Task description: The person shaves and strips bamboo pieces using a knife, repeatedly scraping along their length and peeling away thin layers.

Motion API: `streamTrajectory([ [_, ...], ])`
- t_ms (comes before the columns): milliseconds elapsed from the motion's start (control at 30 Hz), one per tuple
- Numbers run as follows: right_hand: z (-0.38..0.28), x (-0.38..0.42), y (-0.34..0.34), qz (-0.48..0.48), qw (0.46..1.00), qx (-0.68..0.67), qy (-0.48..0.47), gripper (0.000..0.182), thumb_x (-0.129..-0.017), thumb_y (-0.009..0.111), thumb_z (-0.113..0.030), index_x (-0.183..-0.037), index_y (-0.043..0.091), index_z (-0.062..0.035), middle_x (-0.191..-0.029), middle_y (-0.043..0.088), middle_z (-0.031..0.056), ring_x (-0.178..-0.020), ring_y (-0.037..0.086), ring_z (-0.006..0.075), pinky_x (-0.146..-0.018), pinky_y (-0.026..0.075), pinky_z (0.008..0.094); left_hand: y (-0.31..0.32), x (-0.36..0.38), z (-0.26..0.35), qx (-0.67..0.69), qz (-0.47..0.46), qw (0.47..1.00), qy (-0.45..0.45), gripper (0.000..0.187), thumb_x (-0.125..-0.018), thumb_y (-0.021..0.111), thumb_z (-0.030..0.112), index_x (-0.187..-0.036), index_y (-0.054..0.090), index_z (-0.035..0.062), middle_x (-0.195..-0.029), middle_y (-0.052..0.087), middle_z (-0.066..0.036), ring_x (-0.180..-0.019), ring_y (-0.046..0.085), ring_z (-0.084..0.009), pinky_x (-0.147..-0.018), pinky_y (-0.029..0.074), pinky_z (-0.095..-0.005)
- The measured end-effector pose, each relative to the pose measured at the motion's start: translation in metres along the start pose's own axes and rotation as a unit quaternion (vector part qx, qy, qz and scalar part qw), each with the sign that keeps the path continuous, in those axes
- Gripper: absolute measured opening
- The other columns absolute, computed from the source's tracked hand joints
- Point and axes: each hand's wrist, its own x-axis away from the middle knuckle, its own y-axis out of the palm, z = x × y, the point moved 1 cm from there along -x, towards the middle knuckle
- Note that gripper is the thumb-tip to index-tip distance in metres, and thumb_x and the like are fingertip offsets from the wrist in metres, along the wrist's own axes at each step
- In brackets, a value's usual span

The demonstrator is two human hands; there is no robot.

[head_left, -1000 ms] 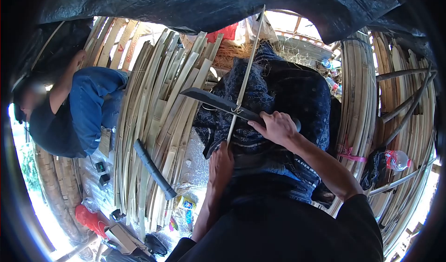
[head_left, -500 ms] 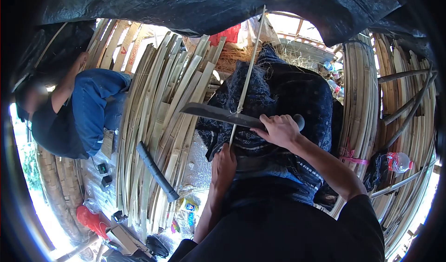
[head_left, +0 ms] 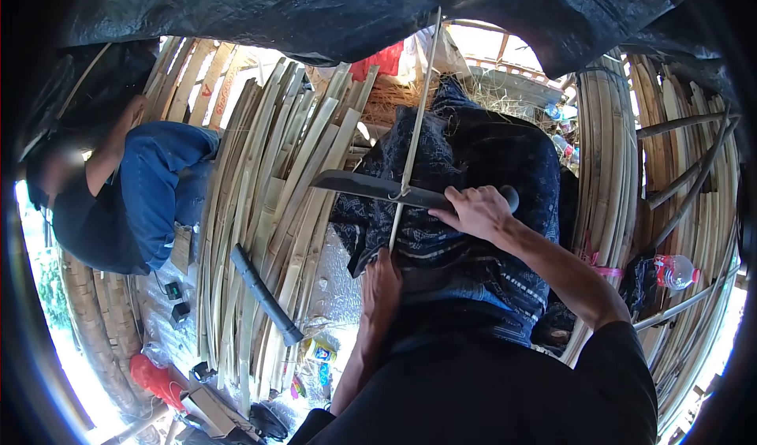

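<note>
My right hand (head_left: 478, 211) is wrapped round the handle of a machete (head_left: 371, 187), whose dark blade points left across my lap. Under the blade runs a long thin bamboo strip (head_left: 419, 121), rising away from me towards the dark sheet overhead. The blade's edge meets the strip, and a small pale curl of shaving sits at that spot. My left hand (head_left: 382, 281) is closed on the strip's near end, below the blade. Dark patterned cloth (head_left: 493, 161) covers my legs beneath both.
Split bamboo slats (head_left: 268, 185) lie in a pile to my left, with a dark sheath-like tube (head_left: 266, 293) on them. Farther left sits another person (head_left: 118, 185). Bundled bamboo (head_left: 607, 145) and a plastic bottle (head_left: 676, 272) are at right. A black sheet (head_left: 355, 11) hangs overhead.
The machete and my right hand have shifted very slightly right relative to the cloth. The strip's far end leans a little more to the left. Both grips stay the same.
</note>
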Motion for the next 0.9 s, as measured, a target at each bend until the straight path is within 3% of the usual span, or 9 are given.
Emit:
streamTrajectory([
  [200,0.007,0.002,-0.007,-0.056,0.998,0.009,0.002,0.057,-0.098,0.065,-0.062,-0.097,0.069,-0.0051,-0.061,0.069,0.0113,-0.055,0.072,0.0285,-0.054,0.059,0.0412,0.002,0.004,0.0,-0.007,0.027,0.999,0.025,0.019,-0.107,0.052,0.016,-0.102,0.058,-0.0012,-0.08,0.068,-0.031,-0.076,0.068,-0.0522,-0.068,0.051,-0.0629],
  [267,0.011,-0.002,-0.005,0.002,1.0,0.017,-0.014,0.057,-0.096,0.066,-0.064,-0.097,0.069,-0.0066,-0.062,0.069,0.0104,-0.056,0.072,0.0282,-0.054,0.059,0.0399,-0.003,-0.001,0.005,0.01,0.006,1.0,-0.001,0.018,-0.106,0.052,0.015,-0.102,0.059,-0.0007,-0.08,0.068,-0.031,-0.076,0.068,-0.0523,-0.069,0.052,-0.0623],
  [400,0.035,-0.022,0.006,0.027,0.997,0.051,-0.058,0.06,-0.095,0.063,-0.069,-0.096,0.069,-0.0094,-0.061,0.068,0.0099,-0.057,0.073,0.0282,-0.054,0.059,0.0406,-0.007,-0.006,0.008,0.004,-0.033,0.999,-0.034,0.017,-0.106,0.052,0.015,-0.102,0.059,-0.0006,-0.08,0.069,-0.031,-0.076,0.068,-0.0522,-0.069,0.052,-0.062],
  [567,0.02,-0.025,-0.012,-0.091,0.996,0.001,-0.004,0.062,-0.097,0.059,-0.07,-0.089,0.07,-0.0091,-0.062,0.069,0.0116,-0.059,0.074,0.0312,-0.056,0.061,0.0423,-0.004,-0.005,0.001,-0.009,0.01,1.0,0.004,0.015,-0.105,0.053,0.013,-0.103,0.058,-0.0009,-0.08,0.068,-0.031,-0.076,0.068,-0.051,-0.07,0.052,-0.062],
  [600,0.014,-0.016,-0.01,-0.036,0.999,-0.002,-0.005,0.055,-0.097,0.064,-0.063,-0.086,0.067,-0.0096,-0.057,0.067,0.011,-0.052,0.071,0.0298,-0.05,0.06,0.0418,-0.005,-0.006,0.003,-0.007,0.011,1.0,0.005,0.015,-0.105,0.053,0.013,-0.103,0.058,-0.0009,-0.08,0.068,-0.031,-0.076,0.068,-0.051,-0.07,0.052,-0.062],
  [667,0.003,-0.001,-0.009,-0.068,0.998,-0.014,-0.004,0.054,-0.097,0.064,-0.063,-0.088,0.067,-0.0096,-0.058,0.068,0.0109,-0.054,0.072,0.0294,-0.051,0.061,0.0415,-0.008,-0.009,0.007,-0.002,-0.027,0.999,-0.018,0.016,-0.104,0.054,0.013,-0.109,0.06,-0.0016,-0.083,0.069,-0.032,-0.077,0.068,-0.0505,-0.071,0.052,-0.0619],
  [733,-0.014,0.019,-0.006,-0.115,0.991,-0.031,-0.058,0.054,-0.096,0.065,-0.063,-0.09,0.068,-0.0097,-0.06,0.069,0.0109,-0.055,0.072,0.0286,-0.052,0.061,0.0413,0.0,-0.009,-0.002,0.008,0.0,1.0,0.014,0.017,-0.103,0.055,0.011,-0.112,0.061,-0.0021,-0.084,0.069,-0.032,-0.078,0.068,-0.0506,-0.071,0.052,-0.0619],
  [867,-0.026,0.03,0.003,-0.06,0.996,-0.047,-0.056,0.058,-0.094,0.065,-0.068,-0.092,0.068,-0.0102,-0.065,0.071,0.0107,-0.058,0.073,0.0295,-0.055,0.062,0.0414,-0.001,-0.005,-0.001,0.006,0.02,0.999,0.037,0.022,-0.1,0.058,0.007,-0.119,0.061,-0.0031,-0.086,0.069,-0.031,-0.079,0.067,-0.0513,-0.071,0.052,-0.0621],
  [900,-0.025,0.026,-0.001,-0.125,0.99,-0.028,-0.05,0.059,-0.093,0.066,-0.068,-0.094,0.069,-0.0095,-0.068,0.072,0.0108,-0.062,0.075,0.0303,-0.058,0.061,0.0417,0.001,-0.004,-0.002,0.004,0.022,0.999,0.037,0.022,-0.1,0.058,0.007,-0.119,0.061,-0.0031,-0.086,0.069,-0.031,-0.079,0.067,-0.0513,-0.071,0.052,-0.0621],
])
